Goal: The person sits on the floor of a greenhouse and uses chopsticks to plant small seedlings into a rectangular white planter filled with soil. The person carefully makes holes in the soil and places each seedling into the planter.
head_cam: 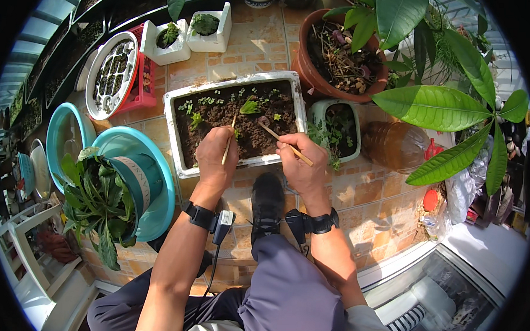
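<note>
A white rectangular planter box (303,123) filled with dark, crumbly soil (213,130) lies before me. Small seedlings (212,101) grow along its far side, and a larger bright green leafy plant (250,106) stands near its middle. My left hand (217,152) grips a thin wooden stick (228,142), its tip pointing at the soil just left of that plant. Between the fingers of my right hand (304,160) is a second wooden stick (295,152); its wider, brownish far end is at the soil, and whether it is a spoon or a clump is unclear.
Right of the box stand a small pale planter (358,133), a large terracotta pot (301,56) and a plastic bottle (392,142) of brown liquid. Leftward are a turquoise basin (163,205), a tipped pot of leafy greens (101,202) and a seedling tray (127,48). Broad leaves (431,107) overhang the right.
</note>
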`<control>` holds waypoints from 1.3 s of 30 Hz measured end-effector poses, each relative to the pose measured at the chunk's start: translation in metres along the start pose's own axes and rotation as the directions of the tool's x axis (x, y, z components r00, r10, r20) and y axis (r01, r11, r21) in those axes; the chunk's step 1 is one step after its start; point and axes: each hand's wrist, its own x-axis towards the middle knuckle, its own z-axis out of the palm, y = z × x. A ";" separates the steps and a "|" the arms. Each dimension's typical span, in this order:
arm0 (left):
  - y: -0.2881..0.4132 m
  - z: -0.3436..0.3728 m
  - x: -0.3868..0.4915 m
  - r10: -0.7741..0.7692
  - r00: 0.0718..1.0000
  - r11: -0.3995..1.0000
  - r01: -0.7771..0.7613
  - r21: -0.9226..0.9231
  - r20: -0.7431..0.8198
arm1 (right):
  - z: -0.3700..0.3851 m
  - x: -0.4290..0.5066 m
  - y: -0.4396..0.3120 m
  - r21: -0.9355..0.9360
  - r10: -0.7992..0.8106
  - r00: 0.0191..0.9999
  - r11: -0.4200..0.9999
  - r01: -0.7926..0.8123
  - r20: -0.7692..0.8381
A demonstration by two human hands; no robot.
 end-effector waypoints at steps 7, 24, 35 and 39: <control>0.000 -0.011 -0.003 0.004 0.999 1.000 -0.003 0.010 -0.047 | 0.032 0.002 0.004 0.064 -0.145 0.981 0.988 0.137 0.133; 0.006 -0.012 -0.011 -0.044 0.997 0.998 0.041 -0.048 -0.066 | 0.031 -0.003 0.004 0.048 0.063 0.991 0.996 -0.069 0.118; 0.006 -0.050 -0.035 -0.185 0.978 0.983 0.184 -0.021 -0.097 | 0.092 0.009 -0.001 0.029 -0.310 0.909 0.949 0.315 0.278; 0.002 -0.055 -0.036 -0.158 0.982 0.987 0.159 0.004 -0.101 | 0.093 0.003 -0.006 0.015 -0.241 0.936 0.969 0.246 0.255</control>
